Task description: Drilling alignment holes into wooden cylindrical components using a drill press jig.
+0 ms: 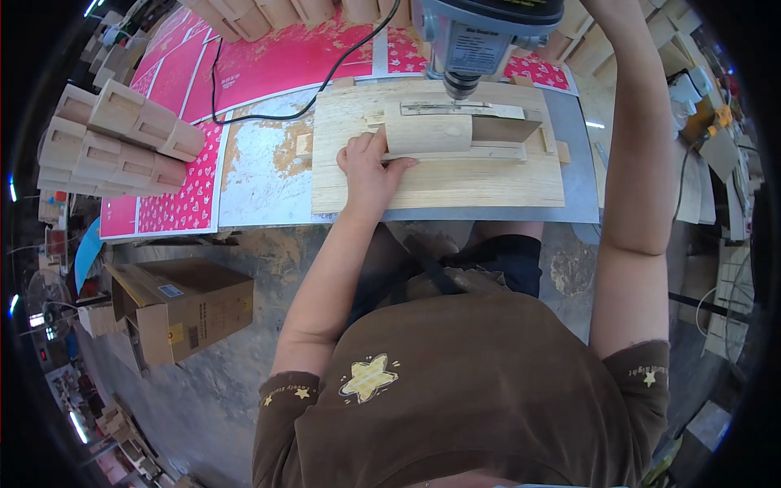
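My left hand (368, 168) grips the left end of a pale, rounded wooden block (429, 134), its thumb along the near edge and its fingers at the end. The block lies on a flat wooden board (439, 189) fitted with thin strips and a flat upright plate (504, 128) at the block's right. Above the block's far side hangs the chuck (461, 84) of a grey drill press (476, 45). My right forearm (636, 146) reaches up past the machine's right side, and the hand lies beyond the upper edge of the picture.
Stacked wooden blocks with slots (122, 142) stand at the table's left, and more blocks (285, 11) line the back. A black cable (325, 84) crosses the pink sheet (277, 65). Sawdust lies about. An opened cardboard box (199, 313) sits on the floor at left.
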Available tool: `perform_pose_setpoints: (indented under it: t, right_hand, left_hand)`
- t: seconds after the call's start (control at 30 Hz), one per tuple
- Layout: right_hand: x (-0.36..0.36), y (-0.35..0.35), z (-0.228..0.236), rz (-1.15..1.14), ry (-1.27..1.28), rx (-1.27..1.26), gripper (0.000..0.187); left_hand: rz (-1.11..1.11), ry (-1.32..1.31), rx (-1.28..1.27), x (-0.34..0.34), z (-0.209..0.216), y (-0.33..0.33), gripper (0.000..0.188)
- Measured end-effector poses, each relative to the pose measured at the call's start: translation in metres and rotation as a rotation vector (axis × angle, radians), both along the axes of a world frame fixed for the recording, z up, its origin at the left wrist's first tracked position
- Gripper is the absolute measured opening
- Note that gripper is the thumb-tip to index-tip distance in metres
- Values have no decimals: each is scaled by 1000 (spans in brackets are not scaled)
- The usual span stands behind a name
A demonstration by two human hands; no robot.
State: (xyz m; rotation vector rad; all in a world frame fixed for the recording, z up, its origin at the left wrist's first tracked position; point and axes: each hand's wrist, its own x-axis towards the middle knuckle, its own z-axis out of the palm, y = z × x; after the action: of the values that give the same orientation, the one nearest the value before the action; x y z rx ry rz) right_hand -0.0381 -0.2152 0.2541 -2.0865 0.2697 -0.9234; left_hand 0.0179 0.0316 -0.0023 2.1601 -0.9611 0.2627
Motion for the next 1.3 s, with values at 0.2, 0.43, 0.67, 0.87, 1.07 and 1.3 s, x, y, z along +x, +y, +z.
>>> perform_pose_setpoints:
  t: [0.2, 0.43, 0.67, 0.87, 1.07, 1.3]
  right_hand:
    - [-76, 29, -32, -231, 10, -519, 18]
    - [-94, 67, -128, -128, -99, -320, 17]
    - [-81, 50, -173, -148, -181, -387, 16]
    - [-78, 34, -71, -185, -188, -353, 17]
    - [17, -40, -16, -220, -64, -366, 28]
    - [-50, -5, -38, -235, -87, -279, 28]
  left_hand:
    - [28, -22, -14, 2, -6, -1, 62]
    - [71, -46, -28, -2, -3, -1, 65]
    - [43, 7, -49, -6, 2, -1, 68]
    - [43, 3, -40, -5, 2, -1, 68]
    - [0, -16, -34, -17, -2, -27, 66]
    - [-9, -12, 9, -18, -2, -32, 56]
